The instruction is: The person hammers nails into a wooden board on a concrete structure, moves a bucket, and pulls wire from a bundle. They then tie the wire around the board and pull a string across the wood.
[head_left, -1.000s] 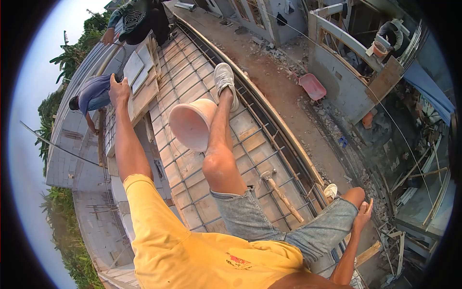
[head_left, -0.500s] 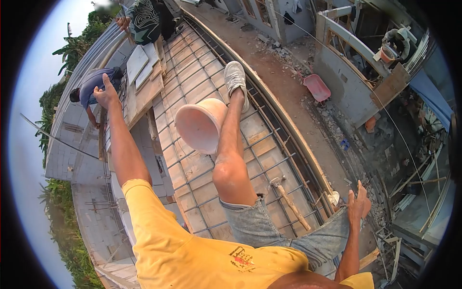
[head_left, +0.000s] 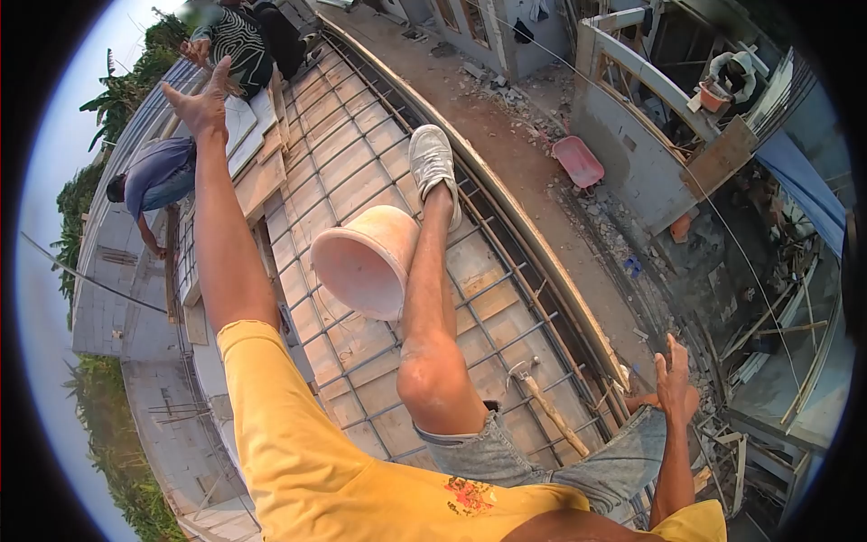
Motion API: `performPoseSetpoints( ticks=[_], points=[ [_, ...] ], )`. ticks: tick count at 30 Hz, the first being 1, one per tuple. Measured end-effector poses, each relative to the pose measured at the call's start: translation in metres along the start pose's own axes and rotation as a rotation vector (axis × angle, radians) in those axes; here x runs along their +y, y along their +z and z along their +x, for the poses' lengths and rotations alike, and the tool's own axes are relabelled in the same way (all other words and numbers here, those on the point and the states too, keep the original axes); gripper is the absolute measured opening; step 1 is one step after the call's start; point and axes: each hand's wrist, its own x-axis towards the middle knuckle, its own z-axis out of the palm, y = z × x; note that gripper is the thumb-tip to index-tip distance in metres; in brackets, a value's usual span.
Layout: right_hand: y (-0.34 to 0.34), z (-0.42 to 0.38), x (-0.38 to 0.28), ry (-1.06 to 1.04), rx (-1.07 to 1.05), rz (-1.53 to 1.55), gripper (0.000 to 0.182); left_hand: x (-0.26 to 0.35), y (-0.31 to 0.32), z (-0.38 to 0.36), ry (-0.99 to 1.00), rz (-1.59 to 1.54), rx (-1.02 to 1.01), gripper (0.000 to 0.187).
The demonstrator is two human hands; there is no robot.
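My left hand [head_left: 200,104] is raised at the end of an outstretched arm, fingers spread and holding nothing. My right hand [head_left: 675,384] hovers near my bent right knee, its fingers loosely extended and nothing visible in them. Against my left shin, a pale pinkish bucket [head_left: 361,262] lies tipped on its side over the rebar grid [head_left: 366,185], its mouth facing me. A hammer [head_left: 549,414] with a wooden handle rests on the bars between my legs. Neither hand touches the bucket or the hammer.
A person in a blue shirt [head_left: 163,172] bends down at the left; another person in patterned clothing [head_left: 237,45] sits at the far end. A board edge [head_left: 506,199] borders the drop on the right. Below are a red wheelbarrow [head_left: 578,163], rubble and another worker [head_left: 736,72].
My left hand has risen and its fingers have spread wider. My right hand stays near the knee. The view has shifted slightly; bucket and hammer remain on the grid.
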Motion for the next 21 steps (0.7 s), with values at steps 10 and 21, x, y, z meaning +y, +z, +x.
performPoseSetpoints(
  ticks=[10, 21],
  points=[
    [0.006, -0.017, 0.001, 0.155, -0.123, 0.061, 0.047, 0.022, 0.000, 0.007, -0.155, -0.323, -0.445, 0.106],
    [-0.002, -0.038, 0.025, 0.150, -0.046, 0.162, 0.046, 0.012, -0.091, 0.031, -0.090, -0.167, 0.028, 0.056]
  ],
)
